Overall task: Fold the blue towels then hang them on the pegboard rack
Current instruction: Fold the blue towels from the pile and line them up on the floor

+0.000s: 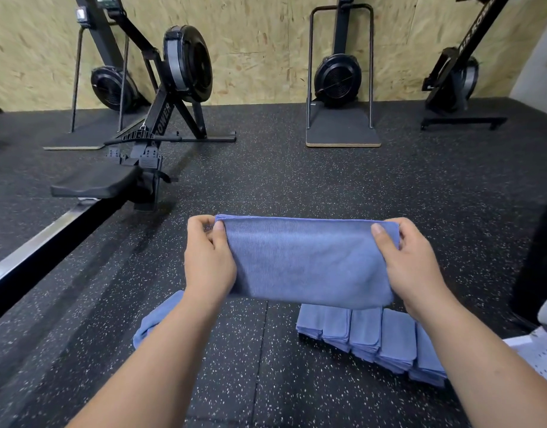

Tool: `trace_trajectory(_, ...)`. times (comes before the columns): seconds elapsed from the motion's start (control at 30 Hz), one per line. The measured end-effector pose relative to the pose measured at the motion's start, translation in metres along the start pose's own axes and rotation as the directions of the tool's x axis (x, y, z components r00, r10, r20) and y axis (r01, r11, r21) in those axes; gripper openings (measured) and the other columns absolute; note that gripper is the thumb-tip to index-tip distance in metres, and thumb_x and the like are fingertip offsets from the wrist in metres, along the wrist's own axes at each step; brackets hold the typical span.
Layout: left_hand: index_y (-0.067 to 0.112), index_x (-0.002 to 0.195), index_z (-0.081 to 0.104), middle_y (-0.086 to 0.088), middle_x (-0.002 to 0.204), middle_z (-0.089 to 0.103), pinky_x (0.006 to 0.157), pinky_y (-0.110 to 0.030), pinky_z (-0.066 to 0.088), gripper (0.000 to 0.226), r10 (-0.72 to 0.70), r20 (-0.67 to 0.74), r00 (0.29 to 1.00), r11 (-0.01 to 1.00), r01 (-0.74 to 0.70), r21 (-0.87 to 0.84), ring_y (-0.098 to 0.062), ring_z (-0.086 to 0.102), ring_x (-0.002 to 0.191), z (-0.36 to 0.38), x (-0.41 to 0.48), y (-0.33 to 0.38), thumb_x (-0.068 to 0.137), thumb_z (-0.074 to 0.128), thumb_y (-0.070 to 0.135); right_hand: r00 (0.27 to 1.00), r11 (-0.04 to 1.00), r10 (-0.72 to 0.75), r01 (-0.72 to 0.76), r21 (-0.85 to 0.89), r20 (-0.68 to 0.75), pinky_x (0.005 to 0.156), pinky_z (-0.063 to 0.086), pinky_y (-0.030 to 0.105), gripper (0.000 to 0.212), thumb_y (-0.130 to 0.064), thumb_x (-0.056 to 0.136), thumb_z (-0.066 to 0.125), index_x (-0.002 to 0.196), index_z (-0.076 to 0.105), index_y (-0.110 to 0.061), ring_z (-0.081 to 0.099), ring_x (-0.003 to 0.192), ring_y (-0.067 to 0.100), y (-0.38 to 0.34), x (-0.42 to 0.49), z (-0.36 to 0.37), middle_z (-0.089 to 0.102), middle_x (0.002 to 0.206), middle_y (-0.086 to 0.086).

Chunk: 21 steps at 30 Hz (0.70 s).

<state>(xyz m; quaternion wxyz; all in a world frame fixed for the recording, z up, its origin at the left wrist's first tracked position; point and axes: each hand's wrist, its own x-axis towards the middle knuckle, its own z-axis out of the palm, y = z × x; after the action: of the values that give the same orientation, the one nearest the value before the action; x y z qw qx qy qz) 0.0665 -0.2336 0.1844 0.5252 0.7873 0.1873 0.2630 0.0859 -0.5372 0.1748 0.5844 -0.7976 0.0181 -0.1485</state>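
Towel: blue towel (309, 261), folded over, held up in the air btwn both hands, above the floor (266, 168); top edge stretched level, lower fold hanging.
L hand (209, 257): pinches top-left corner, thumb on near face, fingers curled behind.
R hand (411, 267): pinches top-right corner the same way.
Folded lot: row of folded towels (371, 338), overlapping, on the floor below & right of the held one, partly behind R forearm.
Spare: second towel (155, 319), blue, on the floor, mostly hidden by L forearm.
Pegboard: white pegboard (541, 356) at bottom-right edge, just beside the row.
Backdrop: rowing machine (161, 118) at left, others against the chipboard wall (266, 41).
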Motion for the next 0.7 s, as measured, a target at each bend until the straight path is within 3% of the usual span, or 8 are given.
trace_trajectory(0.13,0.027,0.118,0.056,0.011,0.089,0.069,0.072,-0.033,0.042,0.012,-0.122,0.000,0.993,0.988,0.121,-0.095,-0.008,0.062,0.087,0.003,0.002,-0.002,0.108,0.054,0.035,0.996,0.988,-0.046,0.034,-0.148,-0.078,0.067,0.046,0.042,0.026,-0.050,0.101,0.064,0.089,0.062,-0.027,0.052,0.067,0.022,0.000,-0.001,-0.004,0.065,0.078,0.012)
trace_trajectory(0.2,0.028,0.120,0.058,0.014,0.092,0.067,0.071,-0.029,0.041,0.015,-0.176,0.002,0.984,0.976,0.174,-0.129,-0.004,0.060,0.089,0.004,0.003,-0.005,0.107,0.057,0.035,0.996,0.994,0.001,-0.011,-0.112,-0.091,0.067,0.046,0.039,0.027,-0.052,0.097,0.069,0.089,0.067,-0.026,0.055,0.067,0.018,0.000,0.000,-0.005,0.068,0.073,0.002)
trace_trajectory(0.33,0.027,0.121,0.064,0.016,0.100,0.063,0.070,-0.024,0.040,0.020,-0.232,0.028,0.972,0.964,0.234,-0.129,0.000,0.057,0.090,0.003,0.006,-0.012,0.105,0.061,0.038,0.968,0.963,0.250,-0.251,0.099,0.018,0.090,0.058,0.042,0.029,-0.049,0.088,0.083,0.107,0.075,-0.030,0.075,0.098,0.017,0.003,0.005,-0.008,0.080,0.097,-0.007)
trace_trajectory(0.43,0.026,0.128,0.065,0.008,0.111,0.068,0.079,-0.030,0.043,0.033,-0.281,0.143,0.949,0.946,0.299,-0.122,-0.013,0.062,0.100,0.001,0.012,-0.017,0.100,0.070,0.041,0.940,0.925,0.320,-0.337,0.174,0.120,0.100,0.058,0.048,0.042,-0.039,0.086,0.087,0.124,0.070,-0.035,0.076,0.107,0.017,0.010,0.011,-0.015,0.081,0.107,-0.006)
trace_trajectory(0.5,0.024,0.136,0.061,0.004,0.103,0.073,0.080,-0.032,0.047,0.044,-0.282,0.243,0.928,0.934,0.323,-0.151,-0.013,0.064,0.092,0.000,0.012,-0.020,0.096,0.077,0.029,0.950,0.928,0.291,-0.308,0.208,0.109,0.103,0.057,0.044,0.051,-0.027,0.090,0.085,0.134,0.064,-0.039,0.073,0.113,0.011,0.011,0.012,-0.019,0.078,0.119,-0.007)
trace_trajectory(0.57,0.024,0.140,0.059,0.002,0.103,0.076,0.079,-0.032,0.051,0.049,-0.241,0.266,0.933,0.946,0.287,-0.151,-0.014,0.068,0.092,-0.002,0.012,-0.021,0.096,0.078,0.017,0.977,0.960,0.209,-0.213,0.182,0.040,0.099,0.052,0.030,0.055,-0.016,0.093,0.081,0.139,0.062,-0.042,0.067,0.116,0.003,0.008,0.011,-0.023,0.072,0.130,-0.011)
trace_trajectory(0.63,0.031,0.138,0.060,0.007,0.109,0.077,0.081,-0.031,0.053,0.049,-0.157,0.206,0.966,0.976,0.183,-0.115,-0.013,0.071,0.100,-0.003,0.011,-0.019,0.095,0.077,0.015,0.992,0.981,0.129,-0.125,0.151,-0.014,0.090,0.047,0.020,0.051,-0.012,0.096,0.077,0.135,0.066,-0.042,0.065,0.107,-0.004,0.002,0.009,-0.025,0.071,0.130,-0.016)
trace_trajectory(0.7,0.039,0.132,0.063,0.014,0.108,0.077,0.084,-0.031,0.054,0.046,-0.073,0.126,0.989,0.991,0.086,-0.105,-0.011,0.070,0.100,-0.005,0.010,-0.016,0.094,0.078,0.018,0.997,0.982,0.078,-0.073,0.176,-0.022,0.092,0.050,0.022,0.042,-0.008,0.099,0.071,0.129,0.070,-0.037,0.071,0.105,0.002,0.000,0.008,-0.024,0.076,0.121,-0.016)
